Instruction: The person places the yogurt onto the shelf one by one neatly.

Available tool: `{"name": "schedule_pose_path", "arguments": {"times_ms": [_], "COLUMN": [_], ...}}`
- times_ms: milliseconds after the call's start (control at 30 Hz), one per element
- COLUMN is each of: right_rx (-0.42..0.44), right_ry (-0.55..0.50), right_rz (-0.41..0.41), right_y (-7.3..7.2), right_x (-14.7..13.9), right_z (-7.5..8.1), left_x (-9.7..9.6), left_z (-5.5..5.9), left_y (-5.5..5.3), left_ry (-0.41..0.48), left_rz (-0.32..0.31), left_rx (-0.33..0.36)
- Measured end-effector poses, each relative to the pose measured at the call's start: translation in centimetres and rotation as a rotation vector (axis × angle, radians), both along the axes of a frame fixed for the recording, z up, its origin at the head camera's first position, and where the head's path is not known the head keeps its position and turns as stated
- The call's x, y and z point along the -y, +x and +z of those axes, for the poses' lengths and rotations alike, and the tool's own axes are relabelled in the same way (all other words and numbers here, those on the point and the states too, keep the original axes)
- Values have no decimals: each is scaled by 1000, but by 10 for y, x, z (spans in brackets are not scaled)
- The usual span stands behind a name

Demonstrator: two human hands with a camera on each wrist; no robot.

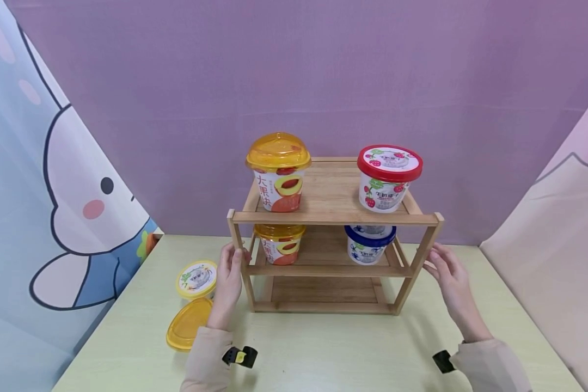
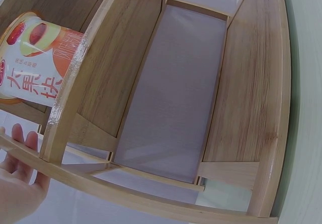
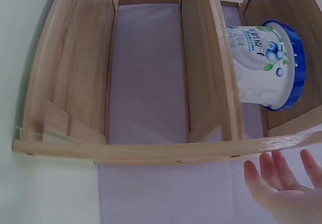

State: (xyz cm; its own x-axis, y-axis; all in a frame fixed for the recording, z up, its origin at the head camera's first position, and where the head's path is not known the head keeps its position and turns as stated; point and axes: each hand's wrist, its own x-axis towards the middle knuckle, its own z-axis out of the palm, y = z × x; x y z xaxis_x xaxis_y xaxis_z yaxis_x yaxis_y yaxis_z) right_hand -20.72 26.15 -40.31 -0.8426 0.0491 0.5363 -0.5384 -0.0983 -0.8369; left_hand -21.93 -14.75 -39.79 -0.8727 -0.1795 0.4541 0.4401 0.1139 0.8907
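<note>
The wooden rack, lengthwise along the back edge of the desk, stands between the right hand, fingers loosely apart beside its post, and the equally near left hand, whose hold I cannot tell.

Your head view is bright and even, with soft shadows on the table near your right sleeve. Your wrist views are dimmer, lens distortion bowing the bamboo rack, its edges catching glare.
</note>
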Motion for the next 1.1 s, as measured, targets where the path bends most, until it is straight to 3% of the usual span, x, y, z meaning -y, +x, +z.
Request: {"name": "schedule_pose_path", "arguments": {"times_ms": [67, 167, 200, 300, 367, 600, 700, 800, 1033, 1100], "right_rx": [-16, -15, -8, 49, 70, 54, 82, 52, 154, 148], "right_ry": [-56, -91, -85, -66, -63, -29, -18, -5, 75, 72], "right_rz": [106, 182, 177, 116, 95, 87, 81, 92, -56, -70], "right_y": [-18, -57, -69, -90, -93, -80, -74, -73, -2, 4], "right_x": [-18, -53, -63, -80, -82, -69, -63, -61, 9, 16], "right_z": [-27, -82, -99, -130, -133, -108, -99, -95, 9, 19], "left_x": [0, 0, 0, 0, 0, 2, 3, 4, 8, 10], "left_z": [0, 1, 1, 2, 2, 1, 1, 5, 14, 18], "left_y": [0, 1, 1, 1, 1, 1, 2, 4, 9, 11], "left_ry": [-2, -1, 0, 0, -4, -23, -26, -26, -41, -59], "left_rz": [0, 3, 4, 6, 7, 16, 19, 22, 11, 7], "left_rx": [2, 6, 7, 7, 7, 26, 56, 98, 196, 223]}}
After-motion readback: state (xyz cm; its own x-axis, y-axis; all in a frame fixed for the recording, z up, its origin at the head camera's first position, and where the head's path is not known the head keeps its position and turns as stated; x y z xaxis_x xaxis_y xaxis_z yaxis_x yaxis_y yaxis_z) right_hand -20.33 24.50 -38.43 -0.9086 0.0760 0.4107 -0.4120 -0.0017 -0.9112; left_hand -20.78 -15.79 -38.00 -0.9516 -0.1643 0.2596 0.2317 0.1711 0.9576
